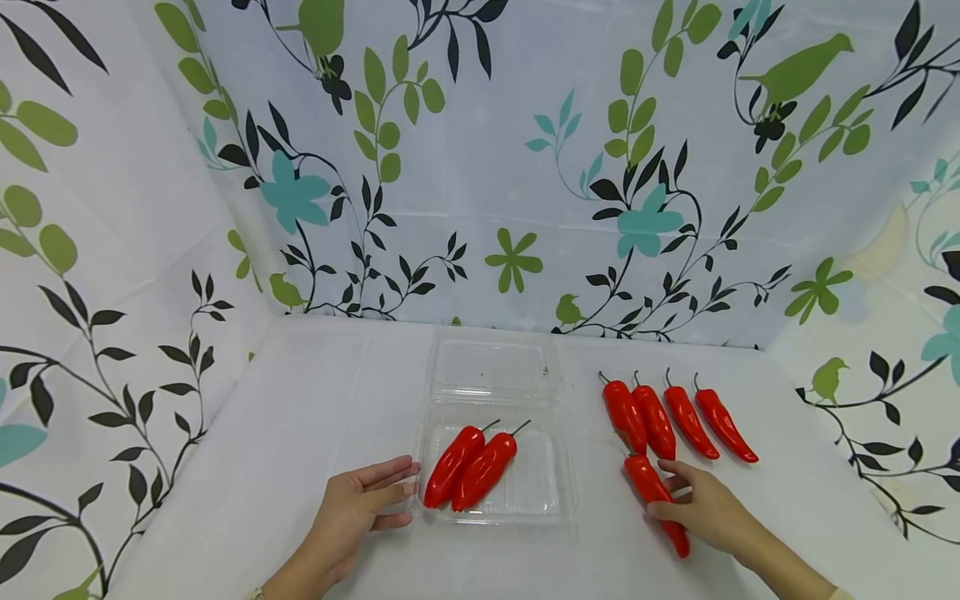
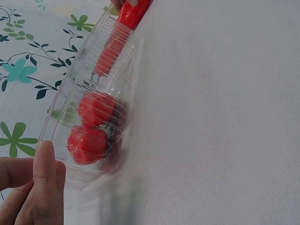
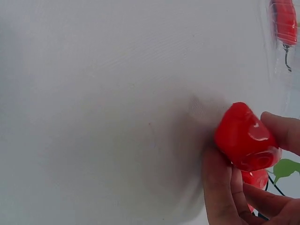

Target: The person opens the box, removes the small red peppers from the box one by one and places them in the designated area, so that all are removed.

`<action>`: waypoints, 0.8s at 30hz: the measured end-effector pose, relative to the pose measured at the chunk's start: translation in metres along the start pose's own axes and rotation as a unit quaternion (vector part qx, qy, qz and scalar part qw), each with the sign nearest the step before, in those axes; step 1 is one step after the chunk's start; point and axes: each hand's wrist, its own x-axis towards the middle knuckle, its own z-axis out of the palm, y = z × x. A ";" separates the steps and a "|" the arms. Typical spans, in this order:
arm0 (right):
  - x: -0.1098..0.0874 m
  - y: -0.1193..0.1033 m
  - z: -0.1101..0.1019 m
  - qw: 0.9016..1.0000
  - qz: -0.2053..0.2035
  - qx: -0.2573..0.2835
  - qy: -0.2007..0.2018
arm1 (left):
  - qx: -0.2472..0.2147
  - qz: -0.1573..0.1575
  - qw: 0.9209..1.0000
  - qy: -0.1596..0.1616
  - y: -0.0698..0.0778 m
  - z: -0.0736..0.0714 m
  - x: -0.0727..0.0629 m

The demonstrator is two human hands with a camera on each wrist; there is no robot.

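A clear plastic clamshell container [image 1: 528,467] lies with its lid folded back on the white table. Two red chili peppers [image 1: 486,472] sit side by side in its left half, stems pointing away. My left hand [image 1: 369,508] is at the container's left edge, fingers extended against its side; the fingers [image 2: 45,178] also show at the rim in the left wrist view. Between thumb and fingers, my right hand [image 1: 701,506] pinches another red chili pepper [image 1: 647,479], to the right of the container. That pepper [image 3: 246,138] appears end-on in the right wrist view.
Several more red chili peppers [image 1: 686,421] lie in a row at the right, just beyond my right hand. A cloth printed with leaves and birds [image 1: 480,167] hangs behind the white table [image 1: 315,400] and along its sides.
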 end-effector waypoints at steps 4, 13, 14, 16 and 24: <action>-0.001 0.001 -0.001 1.000 0.004 0.000 -0.001 | 0.003 0.000 1.000 0.003 0.000 0.000 0.000; -0.003 -0.001 0.000 1.000 0.008 0.016 -0.007 | 0.003 -0.001 1.000 0.002 0.000 -0.001 -0.001; -0.004 -0.002 0.000 1.000 0.008 0.015 -0.008 | 0.004 -0.001 1.000 0.002 0.000 -0.001 -0.001; -0.005 -0.003 0.000 1.000 0.008 0.014 -0.008 | 0.004 -0.002 1.000 0.002 -0.001 -0.001 -0.001; -0.008 -0.010 -0.002 1.000 0.002 0.015 -0.004 | 0.001 -0.003 1.000 0.002 -0.002 0.000 0.000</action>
